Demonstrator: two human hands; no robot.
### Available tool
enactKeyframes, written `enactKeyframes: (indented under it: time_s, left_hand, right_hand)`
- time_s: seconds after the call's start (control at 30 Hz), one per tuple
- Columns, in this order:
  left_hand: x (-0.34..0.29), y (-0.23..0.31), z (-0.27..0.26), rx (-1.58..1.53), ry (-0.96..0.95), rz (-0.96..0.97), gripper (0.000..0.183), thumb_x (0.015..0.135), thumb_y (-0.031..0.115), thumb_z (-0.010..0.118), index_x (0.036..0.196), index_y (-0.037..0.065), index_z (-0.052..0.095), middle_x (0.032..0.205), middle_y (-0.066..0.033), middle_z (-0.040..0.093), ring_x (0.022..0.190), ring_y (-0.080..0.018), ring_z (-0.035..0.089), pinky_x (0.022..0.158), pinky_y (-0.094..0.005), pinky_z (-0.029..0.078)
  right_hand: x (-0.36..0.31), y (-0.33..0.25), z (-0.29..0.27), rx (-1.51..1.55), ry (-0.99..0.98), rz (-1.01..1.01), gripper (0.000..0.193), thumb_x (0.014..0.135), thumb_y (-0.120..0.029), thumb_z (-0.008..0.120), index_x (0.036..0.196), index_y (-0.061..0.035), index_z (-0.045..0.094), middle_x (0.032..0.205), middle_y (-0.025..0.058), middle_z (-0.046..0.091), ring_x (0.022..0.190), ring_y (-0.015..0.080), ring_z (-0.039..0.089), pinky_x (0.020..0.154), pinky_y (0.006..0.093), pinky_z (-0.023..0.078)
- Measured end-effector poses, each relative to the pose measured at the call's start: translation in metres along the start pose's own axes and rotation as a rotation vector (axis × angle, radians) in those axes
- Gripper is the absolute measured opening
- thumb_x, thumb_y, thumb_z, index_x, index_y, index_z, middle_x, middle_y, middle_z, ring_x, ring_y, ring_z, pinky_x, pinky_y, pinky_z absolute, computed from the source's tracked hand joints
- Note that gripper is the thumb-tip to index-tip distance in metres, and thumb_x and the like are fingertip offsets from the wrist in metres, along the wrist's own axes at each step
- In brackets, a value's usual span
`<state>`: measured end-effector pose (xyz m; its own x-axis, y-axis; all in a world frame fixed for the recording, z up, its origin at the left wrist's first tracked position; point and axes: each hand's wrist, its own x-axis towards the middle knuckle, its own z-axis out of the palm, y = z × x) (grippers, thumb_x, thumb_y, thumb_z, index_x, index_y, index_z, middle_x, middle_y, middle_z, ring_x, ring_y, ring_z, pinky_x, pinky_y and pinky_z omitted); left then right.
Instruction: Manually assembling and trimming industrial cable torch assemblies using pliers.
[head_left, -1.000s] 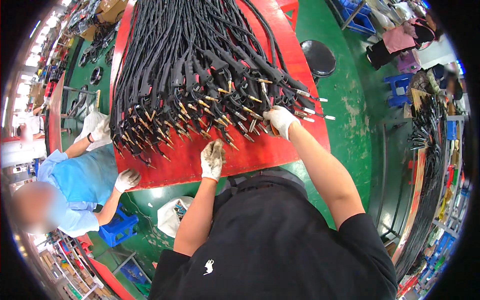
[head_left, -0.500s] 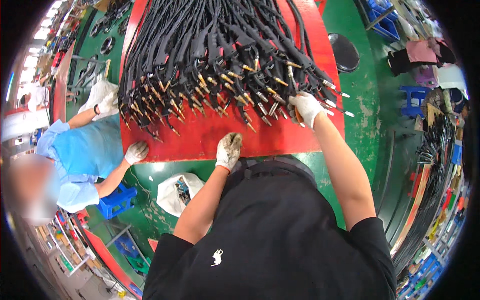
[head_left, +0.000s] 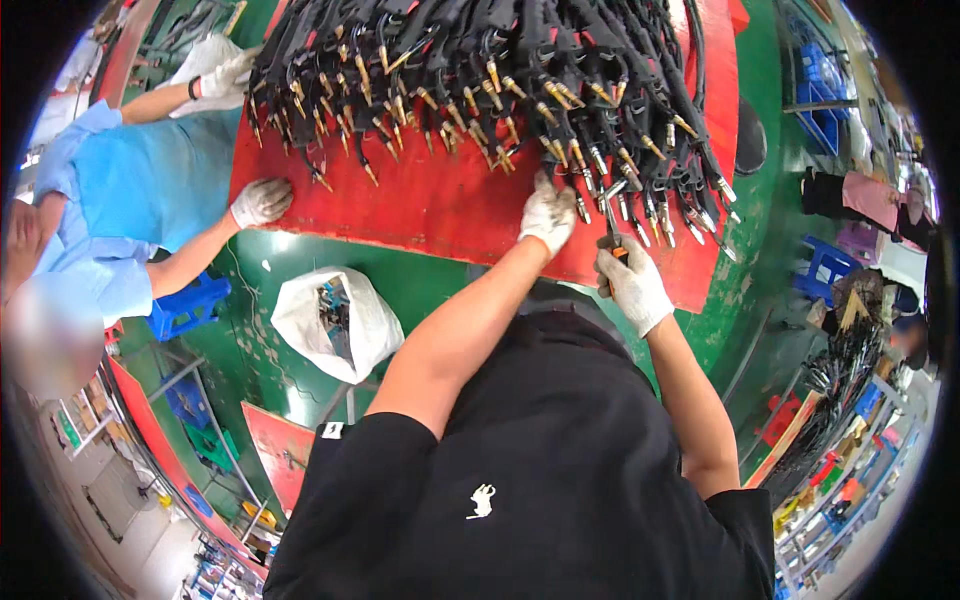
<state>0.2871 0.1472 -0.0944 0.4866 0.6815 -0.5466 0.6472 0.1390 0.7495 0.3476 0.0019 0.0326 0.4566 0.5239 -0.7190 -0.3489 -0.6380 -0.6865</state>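
Note:
Many black cables with brass and silver metal tips [head_left: 497,90] lie in a thick row across a red table [head_left: 400,215]. My left hand [head_left: 550,215], in a white glove, reaches up to the tips right of the middle. Its fingers are closed there, and what they grip is hidden. Just to its right, my gloved right hand [head_left: 632,280] is closed around a hand tool [head_left: 619,252] with an orange handle. The tool's metal end points up among the silver tips; its exact kind is not clear.
At the left, a co-worker in blue [head_left: 150,205] rests a gloved hand [head_left: 262,203] on the table edge. Below the table stands a white sack [head_left: 375,325] with small parts inside. Blue stools [head_left: 190,305] stand on the green floor, and a black round seat [head_left: 750,140] is at the right.
My left hand has moved from the bare table front up and right to the cable tips. My right hand has drawn back nearer with the tool. The view has shifted.

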Motion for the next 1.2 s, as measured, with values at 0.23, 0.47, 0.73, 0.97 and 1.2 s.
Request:
enactKeyframes:
  time_s: [0.23,0.47,0.73,0.97,1.2]
  left_hand:
    - [-0.008,0.034,0.011,-0.206,-0.505,-0.005,0.042,0.096,0.030,0.052,0.128,0.004,0.046,0.108,-0.0233,0.066,0.097,-0.0395,0.066,0.080,-0.0444,0.053]
    - [-0.006,-0.031,-0.032,0.226,-0.324,0.290,0.035,0.095,0.022,0.051,0.126,0.005,0.053,0.104,-0.0254,0.067,0.101,-0.0430,0.064,0.083,-0.0536,0.051]
    - [0.037,-0.063,-0.080,0.618,0.335,1.099,0.027,0.084,0.019,0.062,0.109,0.015,0.071,0.121,-0.0024,0.065,0.110,-0.0282,0.057,0.101,-0.0480,0.044]
    - [0.057,-0.086,-0.078,0.997,0.282,0.961,0.043,0.081,0.025,0.066,0.123,0.016,0.064,0.135,-0.0019,0.057,0.131,-0.0299,0.044,0.116,-0.0529,0.030]
    - [0.043,-0.062,-0.092,1.194,0.007,0.656,0.069,0.088,0.036,0.057,0.150,0.012,0.041,0.152,-0.0105,0.044,0.148,-0.0322,0.025,0.123,-0.0559,0.014]
  right_hand:
    - [0.008,-0.019,0.017,-0.318,0.141,-0.083,0.039,0.096,-0.019,0.060,0.129,0.0013,0.053,0.081,0.0033,0.059,0.067,0.0109,0.055,0.061,0.0282,0.048]
    - [0.020,-0.012,0.063,0.048,0.090,0.077,0.023,0.096,-0.013,0.060,0.116,-0.0021,0.056,0.076,0.0013,0.053,0.059,0.0088,0.050,0.051,0.0254,0.041]
    - [0.052,0.004,0.096,0.081,-0.022,0.127,0.027,0.093,-0.014,0.060,0.113,0.0029,0.053,0.072,0.0054,0.054,0.058,0.0127,0.053,0.052,0.0290,0.042]
    - [0.111,0.008,0.113,0.157,-0.037,0.088,0.015,0.092,-0.015,0.057,0.087,-0.0011,0.055,0.069,0.0070,0.056,0.055,0.0155,0.054,0.053,0.0312,0.044]
    - [0.154,0.007,0.117,0.487,-0.042,0.154,0.017,0.095,-0.013,0.059,0.084,-0.0009,0.054,0.069,0.0095,0.054,0.053,0.0177,0.049,0.048,0.0323,0.045]
